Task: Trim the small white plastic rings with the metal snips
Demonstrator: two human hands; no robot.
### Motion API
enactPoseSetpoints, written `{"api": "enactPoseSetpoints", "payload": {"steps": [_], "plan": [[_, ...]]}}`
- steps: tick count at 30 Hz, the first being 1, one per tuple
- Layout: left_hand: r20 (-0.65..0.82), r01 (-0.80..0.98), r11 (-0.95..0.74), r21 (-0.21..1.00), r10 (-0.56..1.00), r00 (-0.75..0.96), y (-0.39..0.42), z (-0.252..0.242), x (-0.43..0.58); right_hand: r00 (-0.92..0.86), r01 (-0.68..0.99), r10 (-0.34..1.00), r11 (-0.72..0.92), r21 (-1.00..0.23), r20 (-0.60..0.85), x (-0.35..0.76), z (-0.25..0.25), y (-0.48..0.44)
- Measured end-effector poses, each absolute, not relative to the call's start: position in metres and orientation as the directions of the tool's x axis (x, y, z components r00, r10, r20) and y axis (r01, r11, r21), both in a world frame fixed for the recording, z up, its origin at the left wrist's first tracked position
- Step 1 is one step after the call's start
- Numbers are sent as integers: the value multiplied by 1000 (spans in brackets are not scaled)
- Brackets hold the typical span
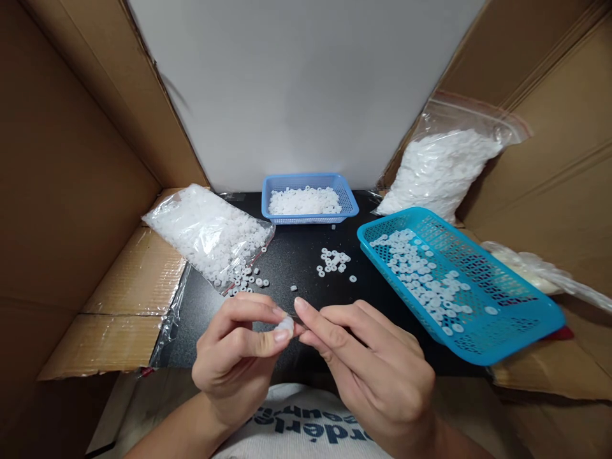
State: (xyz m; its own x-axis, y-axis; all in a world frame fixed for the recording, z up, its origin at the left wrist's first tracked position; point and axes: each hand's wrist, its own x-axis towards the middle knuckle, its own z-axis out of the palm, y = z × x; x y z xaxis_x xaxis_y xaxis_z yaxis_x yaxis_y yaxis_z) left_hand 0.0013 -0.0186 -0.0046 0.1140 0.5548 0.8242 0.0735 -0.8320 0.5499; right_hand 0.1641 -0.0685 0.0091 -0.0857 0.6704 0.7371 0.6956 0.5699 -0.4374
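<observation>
White plastic pieces (285,325) sit between the thumb and index finger of your left hand (236,350), at the lower centre of the frame. Your left hand is pinching them at the fingertips; their exact number is hidden by the fingers. Your right hand (375,363) faces it from the right, index finger extended and thumb beneath, with the tips just beside the pieces. A thin dark sliver shows between the two sets of fingertips; it is too small to identify, and you cannot tell whether the right hand grips it.

Directly above your hands, one loose spacer (293,288) lies on the black tabletop (282,255). Right of frame centre, locate a small pile of white ring spacers (333,260), with a single ring (352,278) just beside it.

At left of centre, a clear plastic bag (205,229) full of white spacers lies on its side, with loose pieces at its lower right end. At upper centre, a periwinkle-blue perforated basket (310,219) holds many white pieces. At right, a larger turquoise perforated basket (521,315) holds white rings, mostly toward its left side. At upper right, a filled zip-top bag (440,169) leans against the cardboard wall (564,115).
</observation>
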Motion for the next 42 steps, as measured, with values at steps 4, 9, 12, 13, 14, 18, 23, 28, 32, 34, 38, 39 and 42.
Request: {"api": "enactPoseSetpoints", "payload": {"steps": [4,9,12,13,14,18,23,28,32,34,38,39,42], "plan": [[812,79,-819,568,574,107,-20,-4,0,-86,705,668,565,-429,739,165,8,-68],[549,-164,-537,827,835,34,-17,-5,3,14,660,742,497,-564,670,169,2,-63],[174,-414,-107,904,976,129,-13,-2,7,89,603,783,450,-659,616,173,-1,-58],[65,-457,25,889,982,178,-12,-1,8,105,593,789,440,-675,606,175,-2,-57],[-29,-481,135,866,975,221,-12,0,8,120,588,794,427,-687,597,176,-3,-56],[-207,-522,368,769,917,341,-13,4,7,192,528,823,373,-763,535,181,-3,-54],[-229,-545,436,716,884,407,-14,4,5,178,487,849,363,-794,497,181,1,-53],[-212,-529,412,742,893,397,-15,7,5,214,430,827,399,-810,521,177,1,-51],[-193,-495,367,787,910,368,-16,10,7,208,299,822,462,-835,529,173,2,-50],[-179,-479,341,809,919,351,-16,9,8,183,211,853,451,-867,488,169,2,-49],[-109,-455,259,852,938,330,-15,6,11,135,-35,947,299,-954,292,161,-1,-45],[-95,-449,243,860,940,327,-15,5,11,109,-111,966,246,-963,234,159,-4,-44],[-92,-433,229,872,945,314,-14,3,11,48,-261,994,104,-960,95,155,-16,-41]]}}
